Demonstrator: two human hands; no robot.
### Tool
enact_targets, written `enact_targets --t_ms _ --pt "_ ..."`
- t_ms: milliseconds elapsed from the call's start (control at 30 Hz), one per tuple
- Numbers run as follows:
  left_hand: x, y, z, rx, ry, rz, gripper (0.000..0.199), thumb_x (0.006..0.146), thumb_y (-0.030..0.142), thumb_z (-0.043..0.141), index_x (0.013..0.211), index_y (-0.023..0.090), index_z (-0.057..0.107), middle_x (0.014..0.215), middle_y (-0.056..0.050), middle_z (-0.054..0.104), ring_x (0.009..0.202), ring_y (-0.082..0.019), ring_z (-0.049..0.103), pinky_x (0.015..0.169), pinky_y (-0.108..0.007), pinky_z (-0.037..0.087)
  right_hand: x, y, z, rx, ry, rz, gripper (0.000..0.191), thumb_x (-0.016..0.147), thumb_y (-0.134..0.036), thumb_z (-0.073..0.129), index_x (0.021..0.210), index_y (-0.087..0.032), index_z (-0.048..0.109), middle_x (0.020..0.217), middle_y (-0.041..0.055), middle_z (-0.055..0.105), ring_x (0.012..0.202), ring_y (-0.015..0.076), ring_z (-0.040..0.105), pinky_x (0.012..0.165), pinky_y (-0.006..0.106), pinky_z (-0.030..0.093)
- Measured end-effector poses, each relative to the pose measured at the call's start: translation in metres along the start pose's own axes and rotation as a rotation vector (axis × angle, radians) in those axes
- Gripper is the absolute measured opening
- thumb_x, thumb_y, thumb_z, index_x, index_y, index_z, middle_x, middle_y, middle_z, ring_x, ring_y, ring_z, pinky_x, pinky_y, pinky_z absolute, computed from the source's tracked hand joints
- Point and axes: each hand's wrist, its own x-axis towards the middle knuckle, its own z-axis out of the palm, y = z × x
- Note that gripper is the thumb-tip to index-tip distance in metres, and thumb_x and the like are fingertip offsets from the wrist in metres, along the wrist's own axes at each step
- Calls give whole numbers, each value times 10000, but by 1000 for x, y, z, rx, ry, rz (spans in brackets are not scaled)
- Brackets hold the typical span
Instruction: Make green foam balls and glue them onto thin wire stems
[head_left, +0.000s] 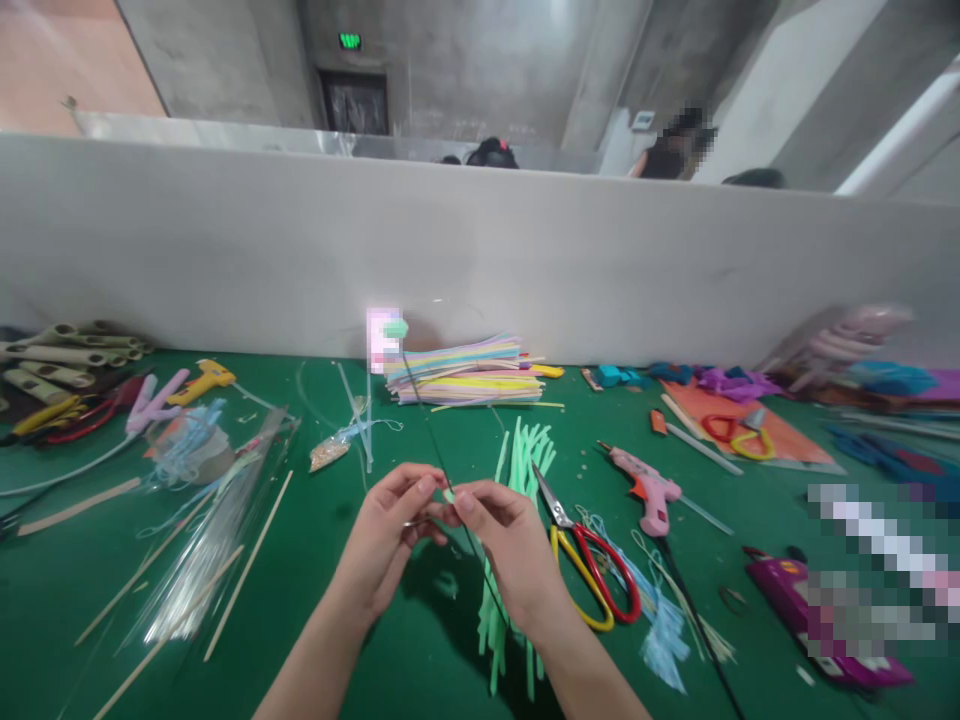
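A thin dark stem [424, 408] slants up in front of me, with a pale green tip [395, 328] at its upper end. Both hands meet around the middle of it. My right hand [517, 550] pinches the stem where a small pale green piece [449, 495] sits against it. Closed beside it, my left hand [390, 540] has thumb and forefinger at the same spot. A short thin glint shows by its lower fingers, too small to name. Under the right hand lies a bunch of light green pipe cleaners [525, 455].
Open scissors [589, 560] with red and yellow handles lie right of the pipe cleaners, near a pink glue gun [649, 490]. Behind them is a stack of pastel strips [465, 375]. Clear film and sticks [251, 560] are on the left. A white partition [300, 240] closes the far side.
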Motion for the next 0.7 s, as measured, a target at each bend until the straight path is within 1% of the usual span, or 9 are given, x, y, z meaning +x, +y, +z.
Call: enact_targets --t_ms 67,100,167,267,367,500,600,700 --pt "-2 -9 6 -11 65 95 200 803 322 791 969 231 727 939 -6 702 718 -105 664 565 -176 508 1 2 -1 2 62 -45 209 717 -420 855 780 -230 795 755 14 764 748 159 669 759 296 520" --pt "-4 -13 8 -16 82 140 219 795 309 798 993 247 729 949 0 696 755 -102 659 594 -170 505 1 2 -1 6 86 -63 205 728 -425 846 787 -235 793 771 11 766 757 157 668 760 291 518" --pt "-7 -20 13 -20 78 201 229 767 299 818 978 251 741 936 -1 681 799 -115 642 636 -184 509 0 3 -1 14 111 -88 208 741 -433 834 784 -235 788 769 12 759 717 152 649 716 287 514" --pt "-10 -25 16 2 40 250 211 729 282 841 914 222 761 936 -26 661 812 -140 614 658 -221 514 0 2 0 18 107 -101 211 752 -428 823 757 -222 780 724 15 736 627 139 597 644 287 498" --pt "-8 -28 17 35 45 290 224 726 279 845 929 221 769 939 -38 658 825 -152 606 682 -234 513 -1 1 1 17 102 -102 212 742 -421 830 738 -216 774 703 14 721 610 137 578 638 291 492" --pt "-6 -30 16 84 84 324 268 743 300 840 993 236 768 933 -41 666 829 -157 616 693 -236 515 0 1 2 16 104 -98 202 724 -413 842 734 -223 774 693 8 713 630 142 584 655 291 493" --pt "-7 -30 15 143 107 363 218 768 295 823 973 233 780 941 -43 662 847 -162 625 710 -239 517 -1 2 1 14 105 -94 184 724 -396 842 740 -224 778 699 5 709 670 150 601 689 292 498" --pt "-10 -29 13 212 125 417 171 779 256 814 947 237 794 975 -45 654 911 -172 620 761 -239 511 -2 3 1 22 106 -83 189 708 -387 853 722 -220 767 708 3 706 738 163 625 746 296 500"
